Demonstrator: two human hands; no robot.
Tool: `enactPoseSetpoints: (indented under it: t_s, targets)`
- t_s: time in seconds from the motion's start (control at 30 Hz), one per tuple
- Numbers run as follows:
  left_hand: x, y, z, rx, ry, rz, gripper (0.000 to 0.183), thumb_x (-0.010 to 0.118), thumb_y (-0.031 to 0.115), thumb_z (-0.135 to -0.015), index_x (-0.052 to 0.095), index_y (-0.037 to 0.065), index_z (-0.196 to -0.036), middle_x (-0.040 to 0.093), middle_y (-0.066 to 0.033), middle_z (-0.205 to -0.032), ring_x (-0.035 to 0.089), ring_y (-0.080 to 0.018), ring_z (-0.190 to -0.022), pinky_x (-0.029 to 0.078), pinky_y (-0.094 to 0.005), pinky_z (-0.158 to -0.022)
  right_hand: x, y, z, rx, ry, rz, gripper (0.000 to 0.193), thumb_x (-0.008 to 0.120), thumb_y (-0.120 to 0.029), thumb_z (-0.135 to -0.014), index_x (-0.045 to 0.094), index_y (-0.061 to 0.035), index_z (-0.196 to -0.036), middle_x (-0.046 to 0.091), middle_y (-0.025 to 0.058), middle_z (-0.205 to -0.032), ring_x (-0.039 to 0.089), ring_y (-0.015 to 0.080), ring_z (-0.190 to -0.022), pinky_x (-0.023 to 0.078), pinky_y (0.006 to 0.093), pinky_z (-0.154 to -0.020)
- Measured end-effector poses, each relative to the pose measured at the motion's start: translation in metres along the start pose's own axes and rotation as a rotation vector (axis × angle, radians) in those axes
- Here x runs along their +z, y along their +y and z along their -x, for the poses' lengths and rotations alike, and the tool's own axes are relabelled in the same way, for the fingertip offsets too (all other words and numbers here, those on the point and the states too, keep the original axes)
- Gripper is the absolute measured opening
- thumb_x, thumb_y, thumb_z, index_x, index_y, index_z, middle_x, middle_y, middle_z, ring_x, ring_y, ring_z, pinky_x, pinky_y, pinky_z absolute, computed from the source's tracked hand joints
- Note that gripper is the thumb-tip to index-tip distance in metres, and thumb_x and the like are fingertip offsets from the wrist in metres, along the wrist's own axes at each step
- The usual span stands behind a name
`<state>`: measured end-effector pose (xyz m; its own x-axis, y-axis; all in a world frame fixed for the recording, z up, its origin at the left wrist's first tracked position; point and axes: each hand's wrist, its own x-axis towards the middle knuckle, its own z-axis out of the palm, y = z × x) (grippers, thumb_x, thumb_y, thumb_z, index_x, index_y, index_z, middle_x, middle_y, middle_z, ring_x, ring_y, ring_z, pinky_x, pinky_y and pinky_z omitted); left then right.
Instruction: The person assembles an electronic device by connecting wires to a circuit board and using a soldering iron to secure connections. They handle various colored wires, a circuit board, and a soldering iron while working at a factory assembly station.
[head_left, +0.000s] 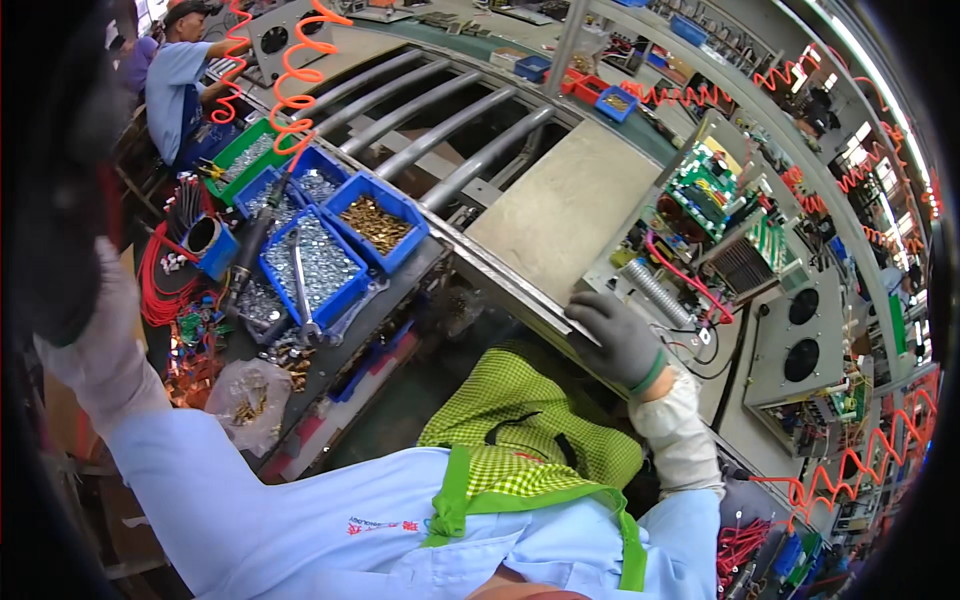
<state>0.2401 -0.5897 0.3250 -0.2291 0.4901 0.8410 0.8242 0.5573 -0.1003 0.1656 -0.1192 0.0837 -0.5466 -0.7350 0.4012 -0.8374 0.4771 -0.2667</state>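
Note:
My right hand (612, 342), in a grey glove with a green cuff, rests at the front edge of the bench. Its fingers are slightly bent and apart, with nothing seen in them. Beside it stands an opened metal unit with a green circuit board (705, 190), a finned heat sink (745, 262) and a ribbed silver coil (645, 285). A flat beige board (565, 205) lies just beyond the hand. My left hand (65, 290), in a dark glove, is raised close to the camera at the left rim; its fingers are lost in shadow.
Blue bins hold silver fasteners (318, 270) and brass fasteners (375, 222); a wrench (300, 275) lies across one. A dark power driver (250, 250) hangs from an orange coiled hose (295, 100). Metal rollers (440, 140) span the line. Another person (180, 85) works at the far left.

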Motion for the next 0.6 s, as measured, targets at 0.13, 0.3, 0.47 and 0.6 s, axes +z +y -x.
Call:
enactPoseSetpoints:
  t_s: [0.13, 0.3, 0.47, 0.6]
  targets:
    - [0.139, 0.043, -0.064, -0.564, -0.274, 1.153, 0.038, 0.055, 0.017, -0.09, 0.048, -0.007, -0.118, 0.063, -0.0079, -0.077, 0.061, -0.0119, -0.057, 0.047, -0.0218, -0.045, 0.01, 0.018, 0.037, 0.149, 0.071, 0.12, 0.033, 0.067, -0.013, -0.074, 0.06, -0.0044, -0.105, 0.061, 0.0152, -0.104, 0.061, 0.0325, -0.086, 0.051, 0.0408, -0.074]
    - [0.275, 0.038, -0.096, -0.744, -0.059, 1.355, 0.029, 0.046, 0.019, -0.098, 0.044, -0.004, -0.116, 0.057, -0.0079, -0.088, 0.055, -0.0055, -0.064, 0.042, -0.0164, -0.041, 0.037, 0.062, 0.078, 0.61, -0.049, 0.48, 0.047, 0.064, -0.029, -0.078, 0.053, -0.0055, -0.118, 0.061, 0.0161, -0.098, 0.062, 0.0329, -0.08, 0.05, 0.0433, -0.069]
    - [0.441, -0.024, -0.073, -1.103, 0.063, 1.834, 0.013, 0.046, 0.016, -0.097, 0.049, 0.003, -0.096, 0.05, -0.0041, -0.08, 0.046, -0.0058, -0.059, 0.035, -0.0127, -0.039, 0.059, 0.103, 0.102, 0.587, -0.022, 0.53, 0.043, 0.067, -0.043, -0.078, 0.056, -0.0082, -0.101, 0.059, 0.0119, -0.079, 0.06, 0.0313, -0.073, 0.048, 0.0431, -0.064]
    - [0.556, -0.033, -0.046, -1.383, 0.053, 1.952, 0.017, 0.046, 0.017, -0.096, 0.052, 0.004, -0.089, 0.051, -0.0041, -0.072, 0.044, -0.0067, -0.053, 0.035, -0.0152, -0.039, 0.057, 0.108, 0.104, 0.544, 0.054, 0.596, 0.039, 0.067, -0.044, -0.079, 0.059, -0.0074, -0.09, 0.058, 0.0125, -0.079, 0.059, 0.0322, -0.074, 0.047, 0.0431, -0.065]
